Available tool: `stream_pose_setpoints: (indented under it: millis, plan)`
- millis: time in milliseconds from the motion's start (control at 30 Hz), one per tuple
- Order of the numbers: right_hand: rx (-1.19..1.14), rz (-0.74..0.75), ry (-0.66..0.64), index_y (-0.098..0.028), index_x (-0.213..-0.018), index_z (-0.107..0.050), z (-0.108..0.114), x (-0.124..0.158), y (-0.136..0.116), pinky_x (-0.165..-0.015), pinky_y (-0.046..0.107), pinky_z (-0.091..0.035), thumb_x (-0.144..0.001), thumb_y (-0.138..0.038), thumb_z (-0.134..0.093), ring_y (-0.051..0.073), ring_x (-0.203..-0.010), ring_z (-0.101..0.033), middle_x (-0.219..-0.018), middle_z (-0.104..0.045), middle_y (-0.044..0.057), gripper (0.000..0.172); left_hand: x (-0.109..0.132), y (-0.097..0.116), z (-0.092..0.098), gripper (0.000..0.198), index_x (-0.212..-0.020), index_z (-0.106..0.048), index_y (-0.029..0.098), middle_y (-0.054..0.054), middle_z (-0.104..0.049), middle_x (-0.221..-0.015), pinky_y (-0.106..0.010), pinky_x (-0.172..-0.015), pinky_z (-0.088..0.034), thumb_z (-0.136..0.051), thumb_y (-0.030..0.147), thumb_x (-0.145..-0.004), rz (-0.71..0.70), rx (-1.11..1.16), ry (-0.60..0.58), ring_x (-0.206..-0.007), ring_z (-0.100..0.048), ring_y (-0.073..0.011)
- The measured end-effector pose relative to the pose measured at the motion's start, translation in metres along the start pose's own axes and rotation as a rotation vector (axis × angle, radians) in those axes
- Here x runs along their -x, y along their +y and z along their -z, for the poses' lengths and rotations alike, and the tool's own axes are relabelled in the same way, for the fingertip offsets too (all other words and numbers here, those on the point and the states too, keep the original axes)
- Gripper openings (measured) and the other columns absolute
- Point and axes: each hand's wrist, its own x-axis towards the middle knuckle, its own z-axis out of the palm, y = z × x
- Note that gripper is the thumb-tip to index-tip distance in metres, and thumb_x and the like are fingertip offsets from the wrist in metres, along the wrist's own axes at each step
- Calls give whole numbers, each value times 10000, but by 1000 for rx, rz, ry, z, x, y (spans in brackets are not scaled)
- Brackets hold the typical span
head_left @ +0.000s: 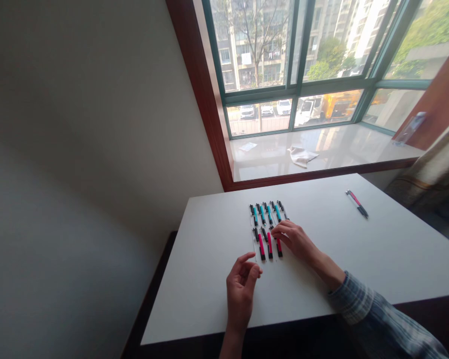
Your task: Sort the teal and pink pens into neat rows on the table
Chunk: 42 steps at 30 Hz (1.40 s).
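Two rows of pens lie side by side on a white table (209, 279). The far row holds several teal pens (265, 213). In the near row are three pink pens (269, 245). My right hand (297, 239) rests on the right end of the near row, its fingers curled on the rightmost pink pen (279, 246). Whether it grips that pen I cannot make out. My left hand (241, 289) hovers just in front of the rows, fingers loosely bent and apart, holding nothing. One more pink pen (356, 203) lies alone at the table's far right.
A window sill (340, 144) behind the table carries a crumpled cloth (301, 155) and a paper scrap (248, 146). A plain wall stands to the left. A curtain (434, 174) hangs at the right edge.
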Motion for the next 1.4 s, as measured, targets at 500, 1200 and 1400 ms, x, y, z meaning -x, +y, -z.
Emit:
stream_pose_setpoints:
  millis: [500, 1200, 1400]
  plan:
    - [33, -2, 67, -241, -1020, -761, 8, 3, 4, -810, 402, -561, -1002, -384, -569, 240, -894, -668, -968, -741, 84, 239, -1, -1, 0, 370, -1121, -717, 187, -21, -684, -742, -288, -729, -540, -742, 433, -846, -22, -20, -1, -711, -648, -175]
    - [615, -883, 555, -200, -883, -768, 171, 108, 170, -626, 344, -386, -805, -573, -608, 258, -712, -621, -865, -727, 125, 414, -1, 9, -3, 428, -1122, -729, 187, -21, -692, -746, -288, -757, -540, -773, 476, -809, -31, -66, 37, -732, -646, -185]
    - [528, -961, 552, -206, -899, -781, 172, 104, 175, -623, 345, -389, -758, -550, -677, 255, -676, -622, -872, -754, 135, 386, 1, 11, -4, 420, -1113, -730, 187, -28, -697, -746, -281, -752, -543, -767, 479, -814, -36, -74, 31, -727, -643, -180]
